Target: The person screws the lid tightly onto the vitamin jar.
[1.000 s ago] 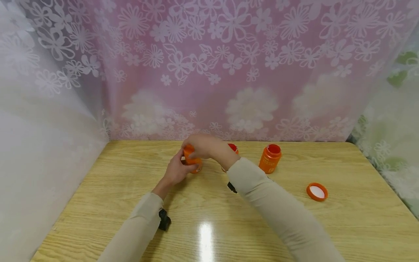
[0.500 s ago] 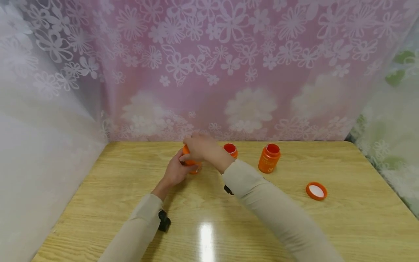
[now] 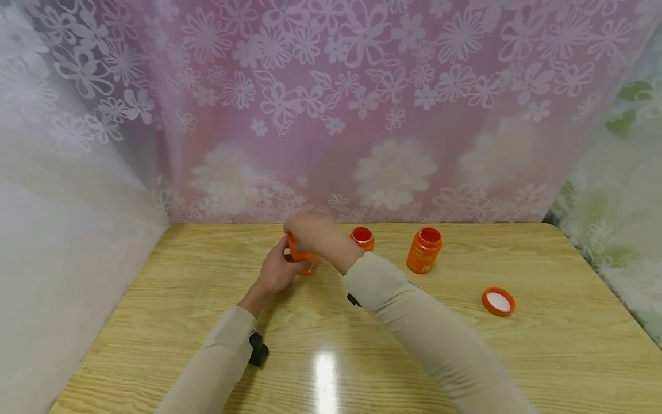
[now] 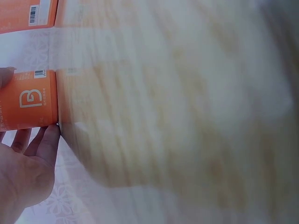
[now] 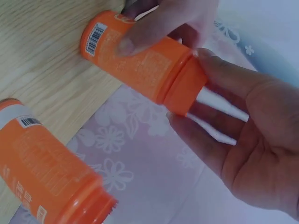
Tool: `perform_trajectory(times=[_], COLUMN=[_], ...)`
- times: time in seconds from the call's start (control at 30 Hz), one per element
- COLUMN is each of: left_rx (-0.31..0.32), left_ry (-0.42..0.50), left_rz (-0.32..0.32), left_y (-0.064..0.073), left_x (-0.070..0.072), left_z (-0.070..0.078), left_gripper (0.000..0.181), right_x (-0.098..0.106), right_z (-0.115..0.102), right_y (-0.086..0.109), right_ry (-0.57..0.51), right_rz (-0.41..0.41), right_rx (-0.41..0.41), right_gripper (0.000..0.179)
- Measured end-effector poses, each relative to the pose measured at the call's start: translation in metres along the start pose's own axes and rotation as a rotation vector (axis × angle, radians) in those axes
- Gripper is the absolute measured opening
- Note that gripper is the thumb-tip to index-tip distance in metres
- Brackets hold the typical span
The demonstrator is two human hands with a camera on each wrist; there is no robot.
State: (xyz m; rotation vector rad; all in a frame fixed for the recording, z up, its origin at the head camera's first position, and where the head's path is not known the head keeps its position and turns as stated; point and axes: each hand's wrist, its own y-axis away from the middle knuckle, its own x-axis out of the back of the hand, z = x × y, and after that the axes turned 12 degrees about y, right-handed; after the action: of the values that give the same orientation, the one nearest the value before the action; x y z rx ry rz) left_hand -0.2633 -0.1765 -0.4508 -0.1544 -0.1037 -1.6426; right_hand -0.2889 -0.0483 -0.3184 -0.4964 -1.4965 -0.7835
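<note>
Left hand (image 3: pixel 278 270): fingers curled round leftmost orange jar (image 5: pixel 140 70) standing on counter (image 3: pixel 196 287). Right hand (image 3: pixel 316 234): fingers part-spread, pinching its cap (image 5: pixel 187 89). Right forearm (image 3: pixel 414 313), shifted left within last second, uncovers middle jar (image 3: pixel 362 237); cap probably mid-twist, direction unclear.

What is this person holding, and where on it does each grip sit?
An orange bottle: the left hand's grip is around its body, and the right hand's grip is on its cap.

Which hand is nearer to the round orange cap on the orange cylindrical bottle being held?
Right. The right hand pinches the cap; the left hand holds the bottle by its body, below the cap.
</note>
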Motion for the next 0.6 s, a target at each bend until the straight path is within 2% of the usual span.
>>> perform_trajectory(times=[0.07, 0.17, 0.23, 0.3, 0.4, 0.47, 0.53, 0.6], left_rx=[-0.006, -0.022, -0.030, -0.032, -0.020, -0.010, -0.006, -0.007], left_ry=[0.011, -0.008, -0.032, -0.038, -0.036, -0.038, -0.060, -0.062], left_rz=[-0.011, -0.025, -0.023, -0.016, 0.003, 0.009, 0.005, -0.002], left_y=[0.001, 0.000, 0.000, 0.000, -0.001, -0.001, 0.000, 0.000], left_x=[0.001, 0.002, 0.002, 0.003, 0.004, 0.004, 0.003, 0.003], left_z=[0.000, -0.001, -0.001, -0.001, 0.000, 0.000, 0.001, 0.001], left_gripper=[0.062, 0.064, 0.064, 0.063, 0.060, 0.058, 0.058, 0.059], right_x=[-0.001, -0.003, -0.001, 0.004, 0.011, 0.013, 0.011, 0.009], right_z=[-0.003, -0.003, 0.001, 0.005, 0.012, 0.016, 0.019, 0.019], right_y=[-0.001, 0.000, 0.000, 0.000, 0.000, 0.000, 0.000, 0.000], right_ry=[0.020, 0.033, 0.034, 0.020, -0.012, -0.047, -0.074, -0.075], right_rz=[0.016, 0.008, -0.029, -0.063, -0.116, -0.137, -0.149, -0.139], right_rx=[-0.052, -0.074, -0.037, 0.038, 0.153, 0.198, 0.197, 0.162], right_gripper=[0.017, 0.038, 0.054, 0.062, 0.056, 0.051, 0.046, 0.043])
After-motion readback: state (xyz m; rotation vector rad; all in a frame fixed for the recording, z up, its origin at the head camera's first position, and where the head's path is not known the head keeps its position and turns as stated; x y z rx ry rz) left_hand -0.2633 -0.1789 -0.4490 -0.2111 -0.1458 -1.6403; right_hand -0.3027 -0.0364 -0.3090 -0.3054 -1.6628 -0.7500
